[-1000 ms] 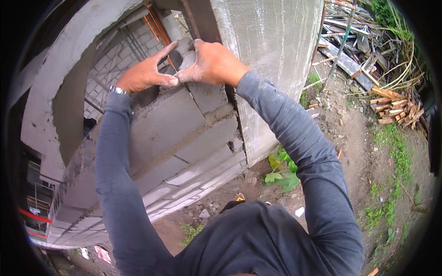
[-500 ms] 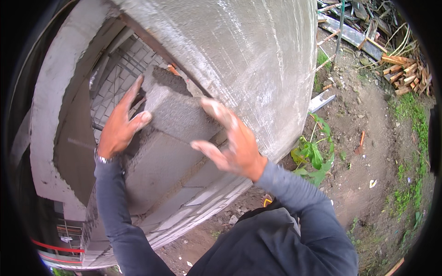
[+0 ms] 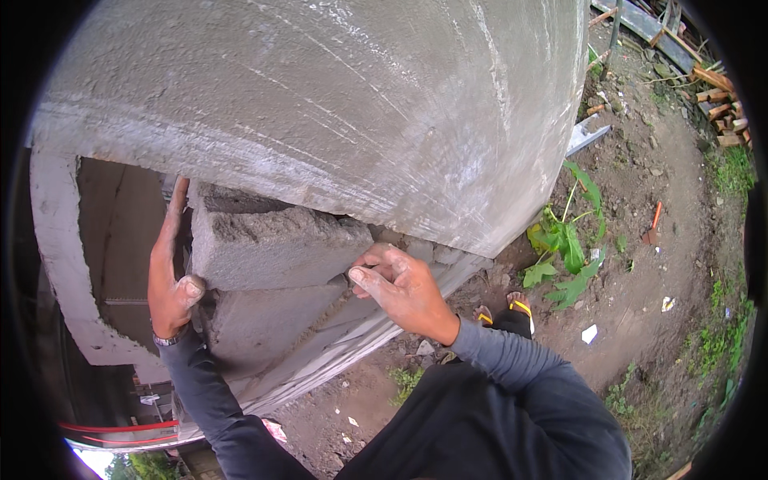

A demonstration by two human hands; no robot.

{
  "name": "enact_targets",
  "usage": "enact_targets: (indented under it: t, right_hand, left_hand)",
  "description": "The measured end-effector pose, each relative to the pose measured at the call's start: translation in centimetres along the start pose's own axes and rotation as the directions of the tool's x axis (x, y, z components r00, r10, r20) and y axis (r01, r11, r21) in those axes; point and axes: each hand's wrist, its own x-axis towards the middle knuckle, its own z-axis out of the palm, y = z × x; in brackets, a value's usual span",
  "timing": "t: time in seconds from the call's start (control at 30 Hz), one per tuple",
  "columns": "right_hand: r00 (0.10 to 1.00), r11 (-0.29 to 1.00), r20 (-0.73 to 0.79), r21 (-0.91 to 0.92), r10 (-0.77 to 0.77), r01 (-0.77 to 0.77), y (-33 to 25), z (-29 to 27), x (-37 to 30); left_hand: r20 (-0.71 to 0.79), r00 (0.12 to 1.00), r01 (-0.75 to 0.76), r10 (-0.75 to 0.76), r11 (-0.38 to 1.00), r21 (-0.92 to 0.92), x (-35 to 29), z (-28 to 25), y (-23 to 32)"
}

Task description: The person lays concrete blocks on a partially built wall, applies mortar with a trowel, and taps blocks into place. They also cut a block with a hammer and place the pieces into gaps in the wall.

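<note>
A grey concrete block (image 3: pixel 276 252) with a rough, broken upper edge lies on top of the block wall (image 3: pixel 268 320), just under the plastered beam (image 3: pixel 320 104). My left hand (image 3: pixel 170 280) is at the block's left end. Its fingers stretch straight up along that end, and the thumb stands apart, close to the block's face. At the block's right end is my right hand (image 3: pixel 406 290), with fingers curled in and thumb bent toward them. I see nothing held in it. Whether its fingertips touch the block is unclear.
An opening with a rough concrete frame (image 3: pixel 60 264) is at the left. Down on the dirt ground (image 3: pixel 624 312) are a leafy plant (image 3: pixel 564 240), an orange-handled tool (image 3: pixel 654 224) and stacked wood pieces (image 3: pixel 724 112). My feet in yellow-strapped sandals (image 3: pixel 518 304) stand below the wall.
The view has turned, so the beam covers more of it. My right hand's spread fingers have curled in at the block's right end. My left hand now stands along the block's left end.
</note>
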Motion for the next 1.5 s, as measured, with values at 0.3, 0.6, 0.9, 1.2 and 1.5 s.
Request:
enact_targets:
  t: [0.3, 0.6, 0.9, 1.2, 1.5]
  right_hand:
    - [0.992, 0.983, -0.08, -0.164, -0.098, 0.084, -0.1, 1.3, 1.2]
    - [0.982, 0.985, -0.145, -0.14, -0.121, 0.1, 0.4, 1.9, 0.9]
    - [0.947, 0.961, -0.213, -0.19, -0.24, 0.201, 0.9, 2.4, 0.7]
    - [0.952, 0.961, -0.143, -0.106, -0.27, 0.257, 0.5, 4.0, -0.6]
    - [0.921, 0.906, -0.023, -0.187, -0.39, 0.379, -2.5, 5.4, -2.2]
  left_hand:
    - [-0.066, 0.996, -0.046, 0.052, 0.995, 0.089, -0.6, -0.6, -1.3]
    - [-0.168, 0.986, -0.005, 0.005, 1.0, -0.003, -0.2, 0.5, -0.7]
    - [-0.133, 0.99, -0.065, 0.043, 0.985, -0.161, -0.9, 0.6, 0.5]
    - [-0.149, 0.98, -0.153, 0.13, 0.975, -0.16, -1.2, -1.4, 0.7]
    - [-0.358, 0.932, -0.151, 0.061, 0.962, -0.23, -5.8, -3.6, 3.8]
